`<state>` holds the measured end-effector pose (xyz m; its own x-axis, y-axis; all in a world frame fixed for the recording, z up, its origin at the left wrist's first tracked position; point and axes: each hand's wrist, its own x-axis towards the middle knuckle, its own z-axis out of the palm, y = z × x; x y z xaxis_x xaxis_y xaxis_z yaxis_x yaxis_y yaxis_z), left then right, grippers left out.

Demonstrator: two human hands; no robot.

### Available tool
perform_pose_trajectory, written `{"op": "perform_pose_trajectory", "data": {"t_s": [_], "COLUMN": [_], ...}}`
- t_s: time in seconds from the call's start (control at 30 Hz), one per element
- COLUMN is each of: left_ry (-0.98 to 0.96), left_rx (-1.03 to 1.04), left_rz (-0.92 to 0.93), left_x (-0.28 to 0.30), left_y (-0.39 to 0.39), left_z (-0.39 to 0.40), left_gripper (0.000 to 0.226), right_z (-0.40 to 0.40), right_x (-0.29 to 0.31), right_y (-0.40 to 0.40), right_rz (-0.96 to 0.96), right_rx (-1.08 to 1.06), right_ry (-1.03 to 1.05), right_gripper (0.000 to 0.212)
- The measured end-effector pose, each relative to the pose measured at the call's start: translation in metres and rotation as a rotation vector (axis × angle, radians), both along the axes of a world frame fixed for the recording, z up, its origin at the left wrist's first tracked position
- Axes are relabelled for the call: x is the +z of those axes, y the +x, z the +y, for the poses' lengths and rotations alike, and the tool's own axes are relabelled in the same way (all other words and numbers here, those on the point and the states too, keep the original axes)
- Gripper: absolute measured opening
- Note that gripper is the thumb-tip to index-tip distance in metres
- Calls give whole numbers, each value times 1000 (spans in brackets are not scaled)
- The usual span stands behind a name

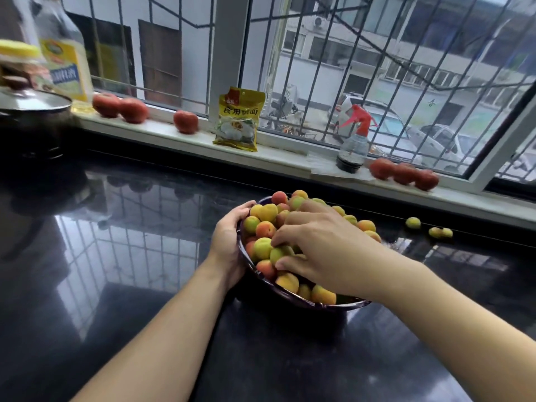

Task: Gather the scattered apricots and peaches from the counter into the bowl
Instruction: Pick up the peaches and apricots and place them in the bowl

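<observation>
Meanwhile, from the head view, the left hand (229, 242) gripped the dark bowl (290, 294) by its rim on the black counter (130, 285), while the right hand (316, 245) rested spread over the heaped apricots (262, 248); three stray fruits (435, 232) lay well apart to the right.

Your dark bowl (262, 275) sits on the black counter (145, 285), heaped with yellow-orange fruit (268, 212). Three loose apricots (413, 222) lie well right of it.
</observation>
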<state>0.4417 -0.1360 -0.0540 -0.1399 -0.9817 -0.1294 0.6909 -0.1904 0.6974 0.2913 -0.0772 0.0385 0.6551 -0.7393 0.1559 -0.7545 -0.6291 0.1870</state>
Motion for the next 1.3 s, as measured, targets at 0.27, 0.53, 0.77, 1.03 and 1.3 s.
{"op": "perform_pose_trajectory", "data": {"t_s": [0.27, 0.53, 0.77, 1.03, 1.3], "left_ry": [-2, -9, -4, 38, 48], "left_rx": [-20, 27, 65, 81, 93], "left_rz": [12, 7, -30, -54, -56], "left_x": [3, -3, -11, -15, -12], "left_y": [-2, -6, -4, -2, -3], "left_z": [2, -3, -11, -15, -13], "left_gripper": [34, 27, 43, 51, 53], "right_z": [4, -19, -97, -171, -169], "right_x": [-7, -17, -133, -125, -116], "right_y": [-5, -115, -228, -281, -286], "right_rz": [-66, -973, -503, -520, -516], "right_rx": [26, -464, -1044, -1178, -1203], "right_ry": [-46, -325, 26, 37, -141], "right_gripper": [39, 12, 44, 58, 30]}}
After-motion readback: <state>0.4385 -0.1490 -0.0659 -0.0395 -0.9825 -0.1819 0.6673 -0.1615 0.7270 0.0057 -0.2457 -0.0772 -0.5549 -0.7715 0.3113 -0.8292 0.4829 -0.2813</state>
